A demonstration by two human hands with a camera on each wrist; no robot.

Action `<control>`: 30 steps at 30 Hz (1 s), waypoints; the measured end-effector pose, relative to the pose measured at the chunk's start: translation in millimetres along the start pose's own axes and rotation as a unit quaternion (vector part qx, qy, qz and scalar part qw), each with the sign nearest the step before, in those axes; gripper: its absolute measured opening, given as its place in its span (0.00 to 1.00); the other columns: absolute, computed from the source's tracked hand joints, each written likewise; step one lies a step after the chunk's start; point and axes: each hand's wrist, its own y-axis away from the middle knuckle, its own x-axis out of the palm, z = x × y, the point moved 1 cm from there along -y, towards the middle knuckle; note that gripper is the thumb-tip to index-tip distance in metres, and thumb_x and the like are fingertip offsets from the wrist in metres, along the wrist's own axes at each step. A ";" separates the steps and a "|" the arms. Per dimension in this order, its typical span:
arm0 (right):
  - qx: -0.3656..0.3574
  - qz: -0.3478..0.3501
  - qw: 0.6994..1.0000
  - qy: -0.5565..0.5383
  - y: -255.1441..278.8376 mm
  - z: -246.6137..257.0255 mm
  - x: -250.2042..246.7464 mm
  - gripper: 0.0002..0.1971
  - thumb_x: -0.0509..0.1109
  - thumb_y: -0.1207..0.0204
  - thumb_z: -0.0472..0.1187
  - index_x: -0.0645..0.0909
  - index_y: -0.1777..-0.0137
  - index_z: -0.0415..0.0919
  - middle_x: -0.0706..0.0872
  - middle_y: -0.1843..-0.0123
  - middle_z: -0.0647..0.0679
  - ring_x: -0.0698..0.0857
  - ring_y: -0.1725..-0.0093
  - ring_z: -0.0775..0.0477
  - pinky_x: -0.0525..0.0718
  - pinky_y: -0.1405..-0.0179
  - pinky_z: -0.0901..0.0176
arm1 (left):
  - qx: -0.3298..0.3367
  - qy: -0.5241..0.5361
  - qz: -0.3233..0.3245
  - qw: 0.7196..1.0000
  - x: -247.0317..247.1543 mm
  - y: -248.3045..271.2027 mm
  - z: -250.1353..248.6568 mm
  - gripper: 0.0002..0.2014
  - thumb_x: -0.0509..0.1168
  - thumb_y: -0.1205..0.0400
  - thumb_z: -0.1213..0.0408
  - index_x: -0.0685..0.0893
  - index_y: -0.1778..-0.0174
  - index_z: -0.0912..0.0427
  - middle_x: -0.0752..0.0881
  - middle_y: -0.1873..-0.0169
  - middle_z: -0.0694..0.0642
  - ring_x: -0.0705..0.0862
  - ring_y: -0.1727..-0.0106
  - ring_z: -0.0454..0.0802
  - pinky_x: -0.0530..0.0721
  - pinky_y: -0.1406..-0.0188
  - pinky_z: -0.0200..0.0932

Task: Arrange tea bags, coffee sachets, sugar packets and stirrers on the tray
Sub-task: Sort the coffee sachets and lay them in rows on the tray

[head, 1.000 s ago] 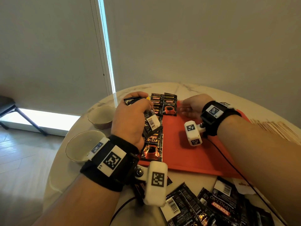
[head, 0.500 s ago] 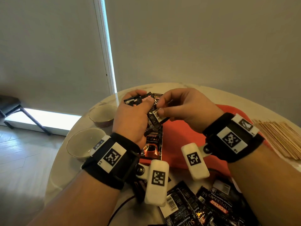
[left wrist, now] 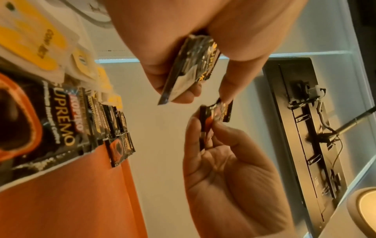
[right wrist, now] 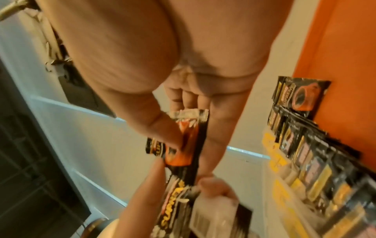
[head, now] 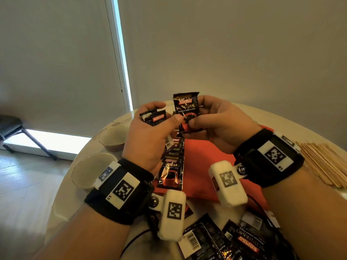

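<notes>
A round pale counter [head: 62, 199] is set before grey blinds, with an orange tray [head: 199, 166] laid on it. Above the tray's left edge, one sachet [head: 185, 109] is pinched upright in the right hand [head: 221, 126], fingers curled round it, while a small stack of sachets [head: 154, 118] is gripped in the left hand [head: 148, 139]. A column of sachets [head: 171, 171] is already laid along the tray's left edge, with yellow-tagged tea bags [left wrist: 36, 41] beyond its far end. It is judged that the row could be disturbed if the sachet is set down carelessly, or the stack dropped. Two bowls [head: 112, 136] stand at the counter's left edge, stirrers [head: 323, 164] at the right, loose sachets [head: 225, 241] at the near edge; nothing is seen blocking the tray.
</notes>
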 end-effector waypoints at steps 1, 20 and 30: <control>-0.001 -0.005 1.000 -0.010 -0.6 -0.7 0.3 0.24 0.67 0.25 0.16 0.77 0.29 0.29 0.89 0.40 0.29 0.91 0.48 0.32 0.93 0.53 0.43 | 0.004 -0.013 0.008 1.000 0.2 -0.3 1.0 0.25 0.82 0.27 0.68 0.85 0.35 0.53 0.91 0.47 0.64 0.92 0.48 0.66 0.91 0.44 0.68; 0.059 -0.121 0.990 0.035 -6.7 -1.2 -6.3 0.15 0.73 0.19 0.51 0.87 0.43 0.39 0.89 0.53 0.43 0.89 0.59 0.44 0.91 0.60 0.47 | -0.039 0.010 0.024 0.999 -0.4 -1.8 4.5 0.17 0.73 0.20 0.80 0.86 0.40 0.56 0.93 0.44 0.69 0.94 0.44 0.69 0.88 0.39 0.74; 0.017 -0.208 0.976 0.059 -9.8 -6.2 -29.7 0.08 0.73 0.23 0.24 0.83 0.50 0.36 0.92 0.61 0.41 0.90 0.67 0.49 0.89 0.67 0.57 | -0.056 0.051 -0.069 0.995 1.5 -4.1 -0.1 0.13 0.71 0.16 0.75 0.86 0.37 0.61 0.92 0.63 0.57 0.91 0.64 0.51 0.91 0.63 0.47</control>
